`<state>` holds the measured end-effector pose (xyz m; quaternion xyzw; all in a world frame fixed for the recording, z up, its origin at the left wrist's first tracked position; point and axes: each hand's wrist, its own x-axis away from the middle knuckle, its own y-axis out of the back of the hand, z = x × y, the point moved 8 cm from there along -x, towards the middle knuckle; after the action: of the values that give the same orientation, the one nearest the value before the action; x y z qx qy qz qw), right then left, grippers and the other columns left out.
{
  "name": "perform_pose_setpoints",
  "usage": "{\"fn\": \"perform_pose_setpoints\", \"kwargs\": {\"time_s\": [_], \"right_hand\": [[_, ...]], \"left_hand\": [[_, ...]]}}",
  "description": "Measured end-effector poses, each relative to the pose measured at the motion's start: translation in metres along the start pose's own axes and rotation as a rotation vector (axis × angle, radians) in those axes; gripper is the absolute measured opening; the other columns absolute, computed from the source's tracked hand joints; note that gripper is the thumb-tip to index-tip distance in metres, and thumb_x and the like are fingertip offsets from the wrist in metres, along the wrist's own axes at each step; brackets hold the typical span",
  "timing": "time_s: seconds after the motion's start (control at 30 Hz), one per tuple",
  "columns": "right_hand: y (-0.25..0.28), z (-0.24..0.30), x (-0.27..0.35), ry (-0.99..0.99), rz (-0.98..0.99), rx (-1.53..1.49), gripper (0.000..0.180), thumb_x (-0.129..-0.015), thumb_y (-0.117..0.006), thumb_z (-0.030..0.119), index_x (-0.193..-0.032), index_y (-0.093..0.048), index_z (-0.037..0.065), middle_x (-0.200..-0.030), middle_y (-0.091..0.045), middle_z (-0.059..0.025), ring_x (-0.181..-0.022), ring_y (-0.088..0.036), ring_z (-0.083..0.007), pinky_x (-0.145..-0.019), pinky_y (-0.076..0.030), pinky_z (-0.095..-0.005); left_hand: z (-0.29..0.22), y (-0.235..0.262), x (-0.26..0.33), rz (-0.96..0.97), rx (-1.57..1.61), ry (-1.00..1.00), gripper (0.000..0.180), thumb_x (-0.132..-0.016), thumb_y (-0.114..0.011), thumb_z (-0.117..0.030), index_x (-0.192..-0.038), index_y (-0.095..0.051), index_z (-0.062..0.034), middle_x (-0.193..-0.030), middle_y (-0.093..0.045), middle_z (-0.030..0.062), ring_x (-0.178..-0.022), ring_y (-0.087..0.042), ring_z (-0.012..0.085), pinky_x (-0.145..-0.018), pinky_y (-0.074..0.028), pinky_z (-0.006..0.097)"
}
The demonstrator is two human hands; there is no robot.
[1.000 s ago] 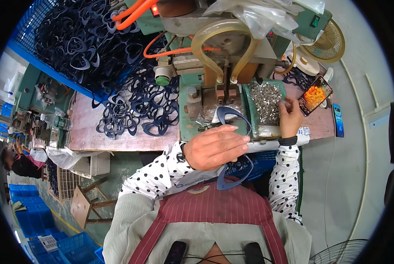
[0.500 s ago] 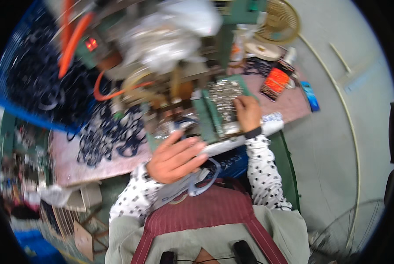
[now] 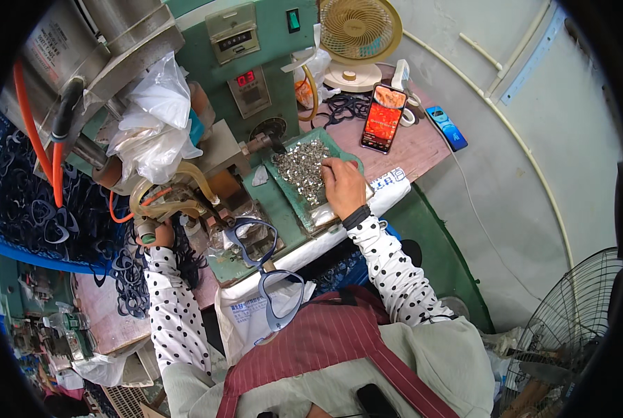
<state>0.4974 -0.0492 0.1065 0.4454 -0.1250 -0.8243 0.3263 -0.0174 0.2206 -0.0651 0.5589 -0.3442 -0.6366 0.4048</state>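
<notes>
Your right hand (image 3: 343, 187) pinches among small, light, slippery metal pieces (image 3: 301, 166); left hand (image 3: 162, 235) grip unclear.

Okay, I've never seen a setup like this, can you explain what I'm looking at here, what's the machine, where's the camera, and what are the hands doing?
The picture comes from a fisheye camera worn on a person's head, looking down, so straight edges bend. The polka-dot sleeves from below are that person's own arms. In front stands a green bench machine with a small red display and orange hoses. The right hand rests in a green tray of small shiny metal pieces. The left hand reaches toward the machine's left side, by a pile of dark eyeglass frames; what it holds, if anything, I cannot tell. A blue eyeglass frame lies on the machine's bed. On the table behind are a lit phone and a small fan.
</notes>
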Motion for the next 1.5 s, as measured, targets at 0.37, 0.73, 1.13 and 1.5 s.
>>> {"fn": "perform_pose_setpoints", "kwargs": {"time_s": [0.37,0.73,1.13,1.5], "right_hand": [[0.013,0.013,-0.007,0.027,-0.063,0.034,0.009,-0.077,-0.069,0.006,-0.084,-0.070,0.012,-0.082,-0.067,-0.0054,-0.081,-0.059,-0.0274,-0.072,-0.047,-0.0380],[0.011,0.135,-0.023,0.024,0.393,-0.559,0.018,-0.076,-0.069,0.000,-0.094,-0.072,0.003,-0.090,-0.065,-0.0050,-0.075,-0.057,-0.0110,-0.069,-0.045,-0.0236],[-0.028,0.152,-0.015,-0.323,0.517,-0.783,0.048,-0.070,-0.075,0.005,-0.109,-0.047,-0.002,-0.079,-0.068,-0.0106,-0.073,-0.061,-0.0119,-0.069,-0.048,-0.0262],[-0.001,0.066,-0.036,-0.158,0.153,-0.377,0.039,-0.076,-0.071,0.005,-0.113,-0.059,0.004,-0.101,-0.069,-0.0128,-0.092,-0.066,-0.0238,-0.084,-0.049,-0.0341]], "left_hand": [[-0.017,0.208,0.042,0.002,0.428,0.048,0.079,-0.083,-0.060,-0.008,-0.151,-0.021,-0.0147,-0.101,-0.066,0.0209,-0.082,-0.063,0.0397,-0.066,-0.050,0.047],[0.006,0.252,0.059,-0.201,0.723,0.305,0.033,-0.094,-0.057,-0.035,-0.085,-0.061,-0.0042,-0.063,-0.060,0.0078,-0.052,-0.053,0.0239,-0.051,-0.043,0.035],[-0.115,0.391,0.121,-0.526,0.994,-0.447,0.026,-0.084,-0.062,-0.001,-0.110,-0.063,-0.0012,-0.100,-0.068,0.0126,-0.089,-0.064,0.0276,-0.080,-0.050,0.037],[-0.215,0.422,0.163,-0.387,1.148,-1.107,0.038,-0.082,-0.071,-0.014,-0.116,-0.062,0.0023,-0.117,-0.063,0.0191,-0.105,-0.065,0.0318,-0.091,-0.052,0.047]]}}
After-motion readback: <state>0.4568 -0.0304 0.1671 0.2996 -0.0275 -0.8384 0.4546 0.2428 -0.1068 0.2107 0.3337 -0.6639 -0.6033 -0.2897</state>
